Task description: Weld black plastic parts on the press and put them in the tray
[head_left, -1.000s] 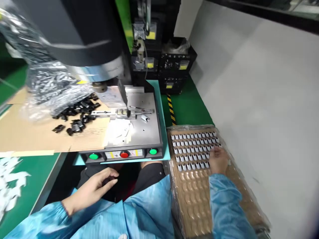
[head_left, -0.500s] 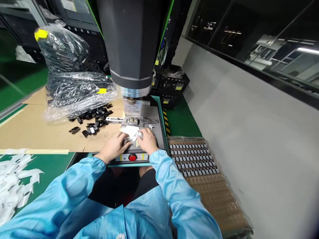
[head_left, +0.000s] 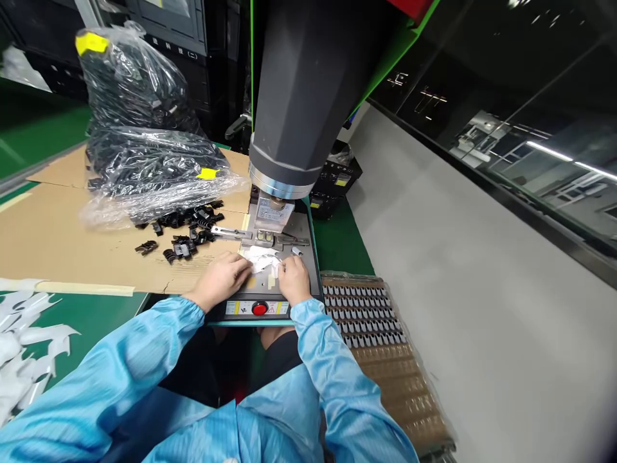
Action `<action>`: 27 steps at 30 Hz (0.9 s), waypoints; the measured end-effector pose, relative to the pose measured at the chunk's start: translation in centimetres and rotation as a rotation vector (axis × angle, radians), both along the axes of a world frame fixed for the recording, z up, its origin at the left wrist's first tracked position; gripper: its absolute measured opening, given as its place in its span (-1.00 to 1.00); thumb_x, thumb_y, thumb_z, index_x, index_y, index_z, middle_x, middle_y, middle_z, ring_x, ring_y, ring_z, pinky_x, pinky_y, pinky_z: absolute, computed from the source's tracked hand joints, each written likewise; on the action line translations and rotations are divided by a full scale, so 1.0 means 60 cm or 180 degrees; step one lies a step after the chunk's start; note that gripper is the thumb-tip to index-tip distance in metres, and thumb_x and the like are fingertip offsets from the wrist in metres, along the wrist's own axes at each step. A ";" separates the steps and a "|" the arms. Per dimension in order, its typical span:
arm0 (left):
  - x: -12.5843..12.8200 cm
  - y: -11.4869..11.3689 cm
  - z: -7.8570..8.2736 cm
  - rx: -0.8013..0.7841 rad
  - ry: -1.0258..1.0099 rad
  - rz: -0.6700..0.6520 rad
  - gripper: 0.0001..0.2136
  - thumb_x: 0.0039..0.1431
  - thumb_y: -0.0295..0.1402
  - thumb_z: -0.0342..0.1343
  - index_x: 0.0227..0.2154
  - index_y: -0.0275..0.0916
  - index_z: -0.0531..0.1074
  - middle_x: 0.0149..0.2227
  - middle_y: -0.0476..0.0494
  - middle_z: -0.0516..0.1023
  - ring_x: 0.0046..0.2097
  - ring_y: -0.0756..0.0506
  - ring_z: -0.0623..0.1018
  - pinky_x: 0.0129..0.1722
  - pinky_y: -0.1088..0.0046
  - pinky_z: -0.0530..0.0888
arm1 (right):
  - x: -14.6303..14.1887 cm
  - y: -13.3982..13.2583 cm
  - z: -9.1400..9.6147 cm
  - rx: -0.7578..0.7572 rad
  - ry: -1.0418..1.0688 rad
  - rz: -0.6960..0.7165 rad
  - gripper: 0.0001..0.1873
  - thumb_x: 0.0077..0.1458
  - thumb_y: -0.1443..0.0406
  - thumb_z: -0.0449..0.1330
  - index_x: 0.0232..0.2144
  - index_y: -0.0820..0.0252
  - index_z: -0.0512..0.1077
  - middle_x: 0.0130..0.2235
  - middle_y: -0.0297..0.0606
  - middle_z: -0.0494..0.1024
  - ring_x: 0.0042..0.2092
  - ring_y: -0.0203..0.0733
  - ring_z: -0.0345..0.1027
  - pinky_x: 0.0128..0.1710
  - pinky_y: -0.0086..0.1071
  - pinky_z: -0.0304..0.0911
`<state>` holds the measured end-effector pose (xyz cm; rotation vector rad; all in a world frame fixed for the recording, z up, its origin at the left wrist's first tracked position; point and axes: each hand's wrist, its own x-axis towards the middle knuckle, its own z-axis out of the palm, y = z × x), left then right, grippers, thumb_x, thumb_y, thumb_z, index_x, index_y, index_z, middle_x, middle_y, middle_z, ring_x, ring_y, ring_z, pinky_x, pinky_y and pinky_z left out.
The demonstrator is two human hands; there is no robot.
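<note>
A crumpled white strip (head_left: 263,258), paper or thin film, lies over the metal base plate (head_left: 263,283) of a press-like machine. My left hand (head_left: 222,280) has its fingers curled together at the strip's left end. At the right end my right hand (head_left: 295,280) pinches the white material between thumb and fingers. Just behind the strip is a small metal fixture (head_left: 265,238) under the machine head (head_left: 282,183). A small light-grey part (head_left: 297,251) rests on the plate behind my right hand. My fingertips partly hide the strip's ends.
Loose black clips (head_left: 186,244) and plastic bags of black parts (head_left: 154,161) lie on cardboard at left. White scraps (head_left: 29,347) are piled at front left. A red button (head_left: 260,308) is on the front panel. A tray with rows of grey parts (head_left: 366,315) stands at right.
The view has shifted and tilted. My right hand has drawn slightly toward me and away from the fixture, and the white strip looks more spread out between my hands.
</note>
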<state>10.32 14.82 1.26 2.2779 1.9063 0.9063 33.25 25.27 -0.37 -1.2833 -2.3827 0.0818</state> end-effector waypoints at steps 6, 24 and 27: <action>-0.027 0.005 0.023 0.0232 -0.0023 0.0143 -0.70 0.48 -0.25 0.00 0.08 -0.19 0.55 -0.16 -0.24 0.64 -0.06 -0.27 0.55 -0.01 0.14 0.48 | 0.018 0.001 0.001 0.0104 0.0211 -0.0367 -0.86 0.41 0.33 0.08 -0.15 0.19 0.45 -0.25 -0.15 0.56 -0.20 -0.05 0.43 -0.15 -0.29 0.29; -0.014 0.137 -0.008 0.0357 -0.0105 -0.0188 -0.66 0.47 -0.37 -0.03 0.11 -0.16 0.61 0.15 -0.26 0.64 0.13 -0.23 0.64 0.19 0.17 0.56 | -0.089 0.057 0.048 0.0120 -0.0140 0.0137 -0.59 0.54 0.14 0.03 0.24 -0.02 0.55 0.03 -0.11 0.54 0.06 0.00 0.35 0.05 -0.22 0.34; -0.010 0.140 -0.011 0.0406 0.0139 -0.0226 -0.63 0.48 -0.34 -0.03 0.19 -0.20 0.56 0.23 -0.30 0.59 0.30 -0.30 0.53 0.36 0.02 0.43 | -0.089 0.051 0.058 0.0124 -0.0343 0.0220 -0.53 0.50 0.15 0.08 0.35 -0.02 0.45 0.13 -0.06 0.48 0.12 0.06 0.27 0.09 -0.14 0.32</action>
